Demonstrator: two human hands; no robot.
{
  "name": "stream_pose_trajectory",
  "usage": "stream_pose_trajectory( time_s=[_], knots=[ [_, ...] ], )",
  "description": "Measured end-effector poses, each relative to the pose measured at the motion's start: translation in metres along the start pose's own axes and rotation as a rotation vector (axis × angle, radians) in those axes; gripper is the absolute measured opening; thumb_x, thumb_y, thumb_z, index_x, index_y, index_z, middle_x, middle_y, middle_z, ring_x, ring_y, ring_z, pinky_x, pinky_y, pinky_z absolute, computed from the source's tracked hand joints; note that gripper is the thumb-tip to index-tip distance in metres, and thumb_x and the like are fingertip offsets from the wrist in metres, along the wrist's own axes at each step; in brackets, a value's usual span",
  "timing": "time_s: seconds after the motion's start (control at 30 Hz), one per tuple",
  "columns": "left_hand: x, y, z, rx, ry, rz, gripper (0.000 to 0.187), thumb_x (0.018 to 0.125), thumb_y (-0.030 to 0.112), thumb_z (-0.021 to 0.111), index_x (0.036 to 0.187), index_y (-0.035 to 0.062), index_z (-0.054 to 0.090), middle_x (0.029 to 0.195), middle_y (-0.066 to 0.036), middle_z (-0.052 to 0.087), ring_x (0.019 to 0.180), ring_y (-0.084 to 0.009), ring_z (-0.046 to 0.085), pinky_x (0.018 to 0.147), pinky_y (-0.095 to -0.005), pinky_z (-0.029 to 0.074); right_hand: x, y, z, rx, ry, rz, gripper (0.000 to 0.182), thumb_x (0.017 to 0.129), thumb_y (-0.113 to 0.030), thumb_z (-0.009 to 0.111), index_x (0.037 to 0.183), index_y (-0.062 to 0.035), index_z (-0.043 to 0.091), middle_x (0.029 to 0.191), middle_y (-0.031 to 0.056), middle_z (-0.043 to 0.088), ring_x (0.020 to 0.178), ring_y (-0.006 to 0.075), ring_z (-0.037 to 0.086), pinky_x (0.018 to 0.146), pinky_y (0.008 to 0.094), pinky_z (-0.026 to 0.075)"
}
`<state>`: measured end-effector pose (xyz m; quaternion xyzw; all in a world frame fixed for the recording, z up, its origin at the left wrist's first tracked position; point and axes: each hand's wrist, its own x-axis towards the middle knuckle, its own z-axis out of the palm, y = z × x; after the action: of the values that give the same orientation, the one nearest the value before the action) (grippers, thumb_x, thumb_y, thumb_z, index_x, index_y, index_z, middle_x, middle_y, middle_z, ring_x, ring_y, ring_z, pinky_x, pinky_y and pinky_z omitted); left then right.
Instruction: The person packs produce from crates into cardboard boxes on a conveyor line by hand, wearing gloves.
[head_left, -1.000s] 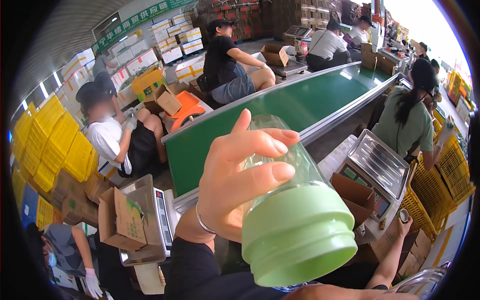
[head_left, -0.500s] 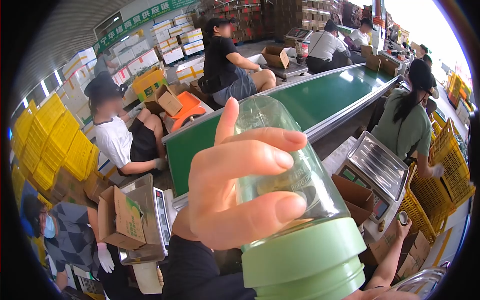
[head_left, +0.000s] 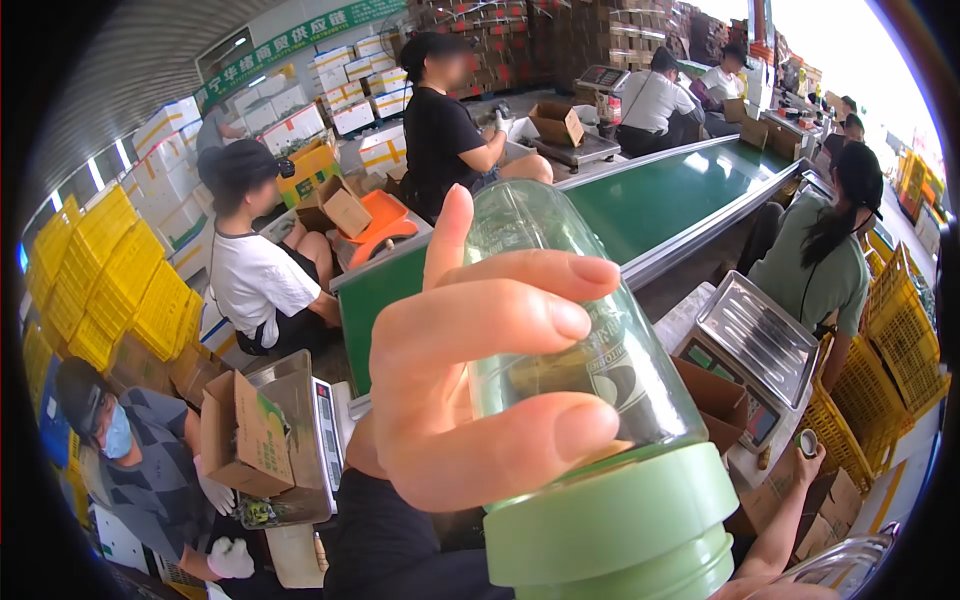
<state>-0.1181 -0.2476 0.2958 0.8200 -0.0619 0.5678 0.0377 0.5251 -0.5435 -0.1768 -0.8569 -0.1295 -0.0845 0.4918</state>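
Within the left grip, a clear, green-tinted bottle tilts close before the wearer, fingers curled around its side and one pointing upward. Should those fingers slacken, its smooth wall could slide free; tipping it further could spill any contents, which are hard to make out. Its glossy body bears a pale printed mark and ends, toward the wearer, in a stepped, opaque pale-green collar. Well apart, the right grip holds a small, round, cap-like piece, which a knock against the nearby yellow crates could dislodge. Beyond, a metal-trayed scale stands on a tabletop near a green conveyor belt.
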Motion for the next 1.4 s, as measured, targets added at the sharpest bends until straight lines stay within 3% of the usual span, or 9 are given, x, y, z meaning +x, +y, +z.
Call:
stream_pose_trajectory(
  time_s=[0.1, 0.63, 0.77, 0.9, 1.0, 1.1, 1.2, 1.27, 1.4],
  knots=[
    [0.002, 0.001, -0.007, 0.019, -0.088, -0.003, 0.033, 0.089, 0.019, 0.053, 0.121, 0.0207, 0.046, 0.114, -0.018, 0.044, 0.102, -0.044, 0.056, 0.108, -0.0664, 0.01, 0.001, 0.002, 0.003, 0.009, 0.008, -0.003, 0.063, 0.068, -0.015, 0.076, 0.122, -0.0033, 0.046, 0.11, 0.0107, 0.057, 0.103, 0.0199, 0.057, 0.09, 0.0301, 0.044],
    [-0.004, -0.003, 0.002, 0.109, 0.01, 0.041, 0.05, 0.08, 0.019, 0.066, 0.124, 0.0196, 0.042, 0.111, -0.019, 0.044, 0.093, -0.0408, 0.06, 0.105, -0.0668, 0.019, -0.002, -0.016, -0.007, -0.076, -0.002, -0.007, 0.059, 0.069, -0.014, 0.074, 0.12, -0.003, 0.045, 0.112, 0.0127, 0.055, 0.104, 0.0233, 0.056, 0.09, 0.0315, 0.043],
    [-0.005, -0.006, 0.002, 0.11, -0.023, 0.027, 0.043, 0.08, 0.018, 0.066, 0.117, 0.0175, 0.044, 0.108, -0.019, 0.046, 0.088, -0.0401, 0.062, 0.103, -0.0662, 0.024, 0.022, -0.052, -0.018, 0.192, 0.029, -0.189, 0.053, 0.072, -0.01, 0.071, 0.117, 0.0011, 0.045, 0.107, 0.0109, 0.051, 0.099, 0.0194, 0.054, 0.089, 0.0292, 0.042],
    [-0.012, -0.014, 0.016, -0.102, 0.099, -0.094, 0.034, 0.071, 0.013, 0.074, 0.101, 0.0132, 0.057, 0.105, -0.015, 0.052, 0.091, -0.0356, 0.064, 0.105, -0.0608, 0.023, 0.013, -0.17, -0.037, 0.632, -0.106, -0.376, 0.055, 0.077, -0.005, 0.067, 0.127, -0.0025, 0.044, 0.12, 0.0089, 0.05, 0.11, 0.0185, 0.051, 0.095, 0.0285, 0.04],
    [-0.023, -0.018, 0.03, -0.28, 0.189, -0.2, 0.038, 0.064, 0.015, 0.081, 0.098, 0.0089, 0.064, 0.106, -0.013, 0.053, 0.095, -0.0332, 0.064, 0.108, -0.0544, 0.021, -0.076, -0.33, -0.056, 0.573, -0.283, -0.512, 0.065, 0.074, -0.01, 0.068, 0.133, -0.0035, 0.041, 0.122, 0.0094, 0.053, 0.113, 0.0184, 0.052, 0.096, 0.0298, 0.04],
    [-0.039, -0.041, 0.031, -0.352, 0.094, -0.172, 0.059, 0.06, 0.021, 0.086, 0.108, 0.0015, 0.058, 0.111, -0.017, 0.05, 0.1, -0.0316, 0.06, 0.101, -0.0484, 0.037, -0.151, -0.44, -0.056, 0.538, -0.413, -0.583, 0.072, 0.066, -0.017, 0.069, 0.131, 0.0003, 0.043, 0.117, 0.0105, 0.056, 0.11, 0.0188, 0.055, 0.097, 0.0312, 0.041],
    [-0.055, -0.05, 0.038, -0.507, 0.084, -0.28, 0.08, 0.056, 0.02, 0.089, 0.12, -0.0026, 0.046, 0.114, -0.019, 0.047, 0.103, -0.0287, 0.055, 0.088, -0.042, 0.05, -0.179, -0.489, -0.042, 0.593, -0.611, -0.605, 0.079, 0.056, -0.019, 0.069, 0.127, 0.0068, 0.047, 0.115, 0.0119, 0.057, 0.11, 0.0196, 0.055, 0.099, 0.0305, 0.037],
    [-0.071, -0.055, 0.042, -0.541, 0.072, -0.417, 0.082, 0.055, 0.017, 0.09, 0.121, -0.0018, 0.045, 0.114, -0.018, 0.047, 0.103, -0.0284, 0.057, 0.089, -0.0396, 0.051, -0.191, -0.509, -0.034, 0.669, -0.749, -0.601, 0.086, 0.053, -0.018, 0.072, 0.13, 0.0085, 0.045, 0.117, 0.0124, 0.057, 0.11, 0.019, 0.055, 0.099, 0.03, 0.037],
    [-0.081, -0.063, 0.045, -0.469, 0.035, -0.432, 0.081, 0.055, 0.015, 0.09, 0.121, -0.0008, 0.045, 0.115, -0.017, 0.046, 0.104, -0.0283, 0.058, 0.088, -0.0377, 0.052, -0.21, -0.525, -0.015, 0.887, -0.95, -0.508, 0.094, 0.053, -0.02, 0.076, 0.134, 0.0107, 0.039, 0.122, 0.0153, 0.056, 0.113, 0.0187, 0.054, 0.1, 0.03, 0.036]
  ],
)
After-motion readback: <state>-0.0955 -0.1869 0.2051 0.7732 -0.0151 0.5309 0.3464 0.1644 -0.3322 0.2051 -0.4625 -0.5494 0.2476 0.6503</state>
